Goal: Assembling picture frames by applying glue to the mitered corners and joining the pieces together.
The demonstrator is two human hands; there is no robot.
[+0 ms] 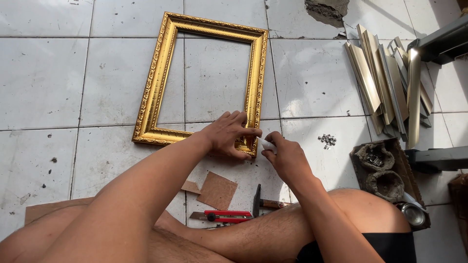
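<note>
Frame [161,78]: ornate gold rectangle, carved texture, lay flat on tile.
Left hand [228,134]: fingers clamped its corner.
Right hand [287,158]: pinched small white tube [265,144].

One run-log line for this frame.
left hand: grips ornate gold picture frame corner | right hand: holds small white object at corner | floor: red utility knife, hammer

Ornate gold picture frame [161,83] is showing a glossy, embossed gilt finish. White tiled floor [44,78] is looking glazed but scuffed and dirty. Brown cardboard square [217,190] is looking matt, fibrous. Red plastic utility knife [225,216] is looking smooth. Stacked moulding strips [385,83] are gleaming metallic champagne.
</note>
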